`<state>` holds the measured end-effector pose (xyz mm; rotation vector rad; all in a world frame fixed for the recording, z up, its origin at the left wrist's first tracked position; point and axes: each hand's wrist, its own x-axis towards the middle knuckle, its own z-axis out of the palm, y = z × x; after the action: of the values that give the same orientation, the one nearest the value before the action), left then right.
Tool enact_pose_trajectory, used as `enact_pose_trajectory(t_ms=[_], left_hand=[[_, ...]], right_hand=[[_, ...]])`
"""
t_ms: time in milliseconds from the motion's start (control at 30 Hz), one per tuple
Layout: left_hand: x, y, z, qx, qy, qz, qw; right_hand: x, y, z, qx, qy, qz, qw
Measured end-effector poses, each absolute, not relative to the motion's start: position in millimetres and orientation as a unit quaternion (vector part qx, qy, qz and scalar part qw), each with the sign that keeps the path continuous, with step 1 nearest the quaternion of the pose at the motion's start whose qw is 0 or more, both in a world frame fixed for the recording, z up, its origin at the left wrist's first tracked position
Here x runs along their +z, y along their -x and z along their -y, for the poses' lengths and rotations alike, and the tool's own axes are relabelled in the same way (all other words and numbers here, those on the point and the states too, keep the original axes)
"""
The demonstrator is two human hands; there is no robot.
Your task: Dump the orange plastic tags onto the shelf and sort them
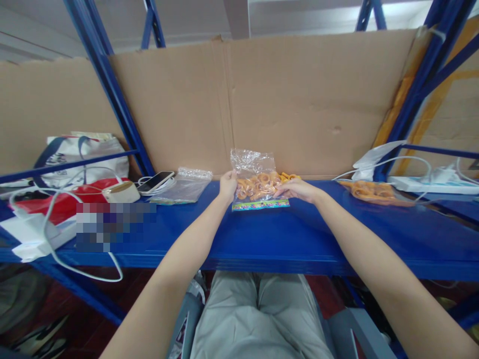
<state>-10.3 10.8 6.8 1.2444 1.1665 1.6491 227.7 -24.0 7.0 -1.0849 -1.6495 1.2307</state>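
Observation:
A clear plastic bag (253,162) with a colourful printed strip along its near edge lies on the blue shelf. Orange ring-shaped pieces (258,185) show through it. My left hand (228,185) pinches the bag's left edge. At the other side, my right hand (297,190) has its fingers closed on the bag's right edge, against the orange pieces. A few more orange pieces (287,177) show just behind the right fingers; whether they are inside the bag I cannot tell.
Flat clear bags (187,187) lie to the left, beside a phone (158,182) and white cables. A second bag of orange pieces (374,191) sits at right near a power strip (437,185). Cardboard (314,99) stands behind the blue shelf (262,244).

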Motion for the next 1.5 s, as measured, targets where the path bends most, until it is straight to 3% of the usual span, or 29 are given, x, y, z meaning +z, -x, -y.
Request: enact_pose_trajectory(t_ms=[200, 367, 633, 767, 1000, 1500], left_hand=[[7.0, 11.9, -4.6, 0.642, -0.497, -0.451, 0.37], [5.1, 7.0, -1.8, 0.615, -0.539, -0.43, 0.382], [2.2, 1.1, 2.0, 0.595, -0.548, -0.425, 0.405], [2.3, 2.3, 1.3, 0.591, -0.538, -0.415, 0.435], [3.0, 4.1, 0.3, 0.595, -0.536, -0.44, 0.406], [5.6, 4.0, -1.2, 0.619, -0.525, -0.447, 0.376]], right_hand=[[12.6, -226.8, 26.2, 0.503, 0.425, 0.534, 0.531], [12.8, -223.9, 25.9, 0.505, 0.426, 0.534, 0.528], [10.8, -219.9, 17.9, 0.449, 0.453, 0.491, 0.594], [11.6, -220.0, 20.7, 0.455, 0.452, 0.482, 0.597], [7.6, -222.4, 25.1, 0.491, 0.451, 0.541, 0.512], [8.0, -235.2, 11.8, 0.541, 0.374, 0.498, 0.566]])
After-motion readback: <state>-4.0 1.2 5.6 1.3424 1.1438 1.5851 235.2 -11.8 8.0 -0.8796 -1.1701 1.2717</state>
